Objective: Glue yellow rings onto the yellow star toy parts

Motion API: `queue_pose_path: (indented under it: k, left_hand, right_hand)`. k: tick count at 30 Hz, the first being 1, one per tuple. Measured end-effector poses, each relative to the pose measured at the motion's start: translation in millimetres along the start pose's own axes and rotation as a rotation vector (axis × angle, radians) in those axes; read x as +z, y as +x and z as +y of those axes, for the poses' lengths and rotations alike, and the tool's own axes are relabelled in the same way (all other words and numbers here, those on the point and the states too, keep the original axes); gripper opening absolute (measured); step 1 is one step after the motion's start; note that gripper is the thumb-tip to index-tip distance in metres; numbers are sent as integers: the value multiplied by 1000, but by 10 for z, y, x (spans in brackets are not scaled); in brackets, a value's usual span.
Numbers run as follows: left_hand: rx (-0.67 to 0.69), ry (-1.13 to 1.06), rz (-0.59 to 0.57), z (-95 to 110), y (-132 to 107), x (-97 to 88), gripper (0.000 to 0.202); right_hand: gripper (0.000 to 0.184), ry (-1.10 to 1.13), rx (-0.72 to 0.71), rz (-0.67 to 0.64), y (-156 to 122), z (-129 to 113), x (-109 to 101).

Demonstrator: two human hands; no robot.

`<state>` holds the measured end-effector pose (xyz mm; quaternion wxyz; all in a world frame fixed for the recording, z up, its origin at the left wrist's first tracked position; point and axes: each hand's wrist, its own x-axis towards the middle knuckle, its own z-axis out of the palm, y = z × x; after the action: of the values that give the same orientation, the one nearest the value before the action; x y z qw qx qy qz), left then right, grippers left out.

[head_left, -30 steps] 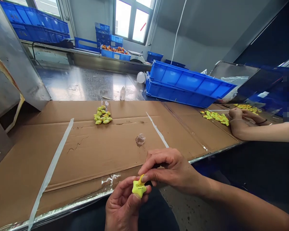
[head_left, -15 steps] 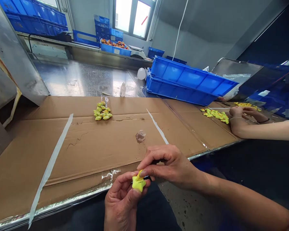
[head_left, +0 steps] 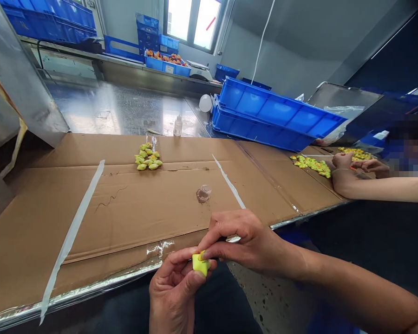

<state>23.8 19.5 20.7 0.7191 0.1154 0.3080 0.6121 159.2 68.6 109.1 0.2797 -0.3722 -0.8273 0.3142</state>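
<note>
My left hand [head_left: 172, 292] is closed round a small yellow star-shaped piece [head_left: 200, 264], held just off the near edge of the cardboard-covered table [head_left: 125, 208]. My right hand [head_left: 242, 241] pinches the top of that same piece, fingertips pressed together on it. A heap of several like yellow pieces [head_left: 147, 158] lies further back on the cardboard. A small clear plastic cup [head_left: 204, 193] stands a little beyond my right hand.
A co-worker's arms [head_left: 362, 181] rest at the right by another spread of yellow pieces [head_left: 311, 165]. Stacked blue crates [head_left: 271, 116] sit behind, with a small bottle [head_left: 177, 125] and white cup [head_left: 205, 103] on the steel surface. Tape strips [head_left: 73, 232] cross the cardboard.
My right fingers have pressed down onto the yellow piece, so the small part that stuck up from it shows less. Both hands have risen slightly in view.
</note>
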Motion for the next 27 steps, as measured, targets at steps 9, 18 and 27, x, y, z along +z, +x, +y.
queue_pose_path:
  k: [9, 18, 27]
  left_hand:
    - [37, 29, 32, -11, -49, -24, 26]
    - [-114, -11, 35, 100, -67, 46, 29]
    - [-324, -188, -241, 133, -79, -164, 22]
  right_hand:
    - [11, -26, -48, -41, -74, -12, 18]
    - [21, 150, 1, -1, -60, -33, 49]
    - [27, 791, 290, 137, -147, 53, 252]
